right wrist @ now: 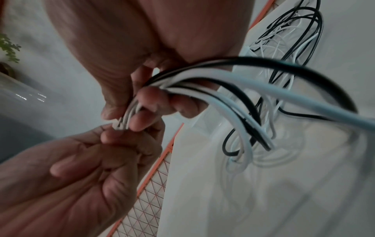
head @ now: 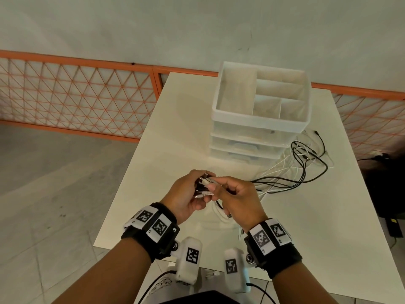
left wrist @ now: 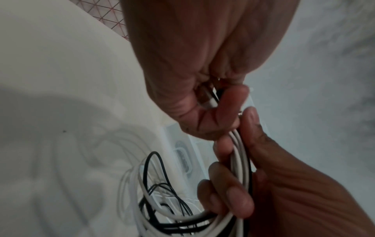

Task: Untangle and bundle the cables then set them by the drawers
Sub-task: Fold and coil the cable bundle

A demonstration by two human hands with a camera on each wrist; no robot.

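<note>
I see both hands raised just above the near half of a white table (head: 285,216). My left hand (head: 186,194) has its grip curled round the plug ends of a bunch of black and white cables (head: 291,172), holding the connectors gathered together. My right hand (head: 238,198) meets it from the right, its grip pinching the same cables just behind the plugs, with thumb and fingers (right wrist: 146,102) pressed on the strands.

From the left wrist view, the left hand (left wrist: 192,72) comes in from above and the right hand (left wrist: 284,184) from below, and white and black strands (left wrist: 239,152) run between the right hand's curled fingers. From the right wrist view, the right hand (right wrist: 131,56) is above and the left hand (right wrist: 77,176) below, and the cables (right wrist: 233,80) arc out of the pinch and down toward the table (right wrist: 263,192).

The loose lengths trail from the hands across the table to the right and back, ending in a tangle of loops lying just beside the right side of the white plastic drawer unit (head: 258,137). That unit stands toward the far end of the table, three drawers stacked, with an open divided tray on top.

An orange mesh fence (head: 76,95) runs behind the table against a pale wall.
</note>
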